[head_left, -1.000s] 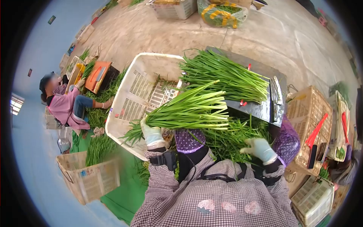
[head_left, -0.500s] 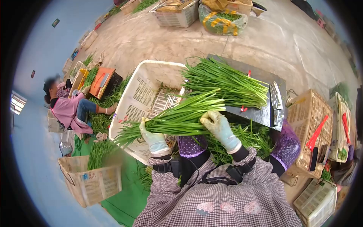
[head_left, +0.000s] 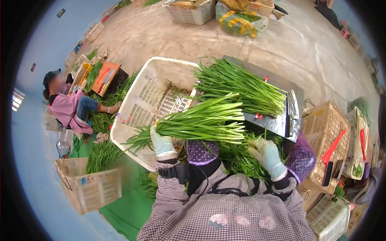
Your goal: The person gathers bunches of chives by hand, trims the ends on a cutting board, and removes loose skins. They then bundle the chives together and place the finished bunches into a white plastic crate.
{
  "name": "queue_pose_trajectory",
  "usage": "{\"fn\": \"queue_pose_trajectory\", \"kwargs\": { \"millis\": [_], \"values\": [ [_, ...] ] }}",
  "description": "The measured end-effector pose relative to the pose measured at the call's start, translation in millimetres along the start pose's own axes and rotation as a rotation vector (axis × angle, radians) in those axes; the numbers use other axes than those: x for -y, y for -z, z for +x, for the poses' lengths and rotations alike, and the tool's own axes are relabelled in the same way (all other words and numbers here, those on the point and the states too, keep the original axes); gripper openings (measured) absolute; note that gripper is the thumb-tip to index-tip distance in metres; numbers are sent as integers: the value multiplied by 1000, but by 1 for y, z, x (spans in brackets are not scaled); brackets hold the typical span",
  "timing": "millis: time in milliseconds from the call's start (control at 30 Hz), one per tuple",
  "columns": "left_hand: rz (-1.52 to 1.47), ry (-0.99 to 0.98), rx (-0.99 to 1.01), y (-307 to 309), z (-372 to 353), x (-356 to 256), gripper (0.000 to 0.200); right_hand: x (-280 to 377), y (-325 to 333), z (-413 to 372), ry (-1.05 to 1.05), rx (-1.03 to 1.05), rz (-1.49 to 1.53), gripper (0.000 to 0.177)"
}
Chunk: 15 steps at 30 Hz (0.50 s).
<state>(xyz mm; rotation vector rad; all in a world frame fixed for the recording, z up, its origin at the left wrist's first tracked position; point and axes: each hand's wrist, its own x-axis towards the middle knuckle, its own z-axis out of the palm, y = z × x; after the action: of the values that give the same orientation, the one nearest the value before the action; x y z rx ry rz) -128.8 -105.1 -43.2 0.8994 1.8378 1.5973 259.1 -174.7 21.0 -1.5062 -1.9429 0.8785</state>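
Note:
My left hand point(head_left: 161, 143), in a whitish glove, is closed around a bunch of garlic chives point(head_left: 201, 120) near its leafy end. The pale cut ends fan out to the right over my lap. My right hand point(head_left: 267, 156), also gloved, is apart from the bunch, over loose chives point(head_left: 237, 154) lying between my knees. Its fingers are loosely curled and apart, and I see nothing held in them. A larger pile of chives point(head_left: 241, 86) lies on a dark board point(head_left: 295, 86) just beyond, beside a metal strip at the board's right edge.
A white plastic crate point(head_left: 134, 92) with scraps inside stands at left front. Another crate point(head_left: 96, 193) holds chives at lower left. A person point(head_left: 72, 108) in pink sits at far left. Crates point(head_left: 321, 136) with red-handled tools stand at right. A wrapped bundle point(head_left: 241, 24) lies farther back.
My right hand has left the cut ends of the bunch and moved right and down over the loose chives. My left hand keeps its hold; the view has shifted slightly.

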Motion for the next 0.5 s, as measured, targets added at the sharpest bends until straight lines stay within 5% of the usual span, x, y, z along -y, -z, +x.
{"fn": "queue_pose_trajectory", "kwargs": {
  "millis": [33, 100, 167, 300, 333, 367, 433, 500],
  "values": [
    [-197, 163, 29, 2, 1, 4, 66, 3, -13, 1, 35, -139, -19, 18],
    [-59, 60, 57, 14, 20, 54, 66, 35, -19, 18, 181, -425, -118, 19],
    [115, -58, 82, 15, 26, 52, 66, 56, -22, 42, 341, -474, -265, 19],
    [-49, -24, 83, 3, -1, -19, 66, 36, -49, 81, 312, -307, -286, 20],
    [407, -537, -87, 3, 1, -24, 58, 30, -49, 87, 261, -226, -75, 18],
    [412, -534, -93, 8, 2, -31, 58, 26, -51, 90, 204, -141, 135, 16],
    [-1109, 347, 174, 13, 5, -57, 44, 24, -57, 94, 186, -170, 311, 16],
    [-1001, 255, 185, 8, 8, -56, 41, 25, -56, 97, 206, -175, 143, 15]
  ]
}}
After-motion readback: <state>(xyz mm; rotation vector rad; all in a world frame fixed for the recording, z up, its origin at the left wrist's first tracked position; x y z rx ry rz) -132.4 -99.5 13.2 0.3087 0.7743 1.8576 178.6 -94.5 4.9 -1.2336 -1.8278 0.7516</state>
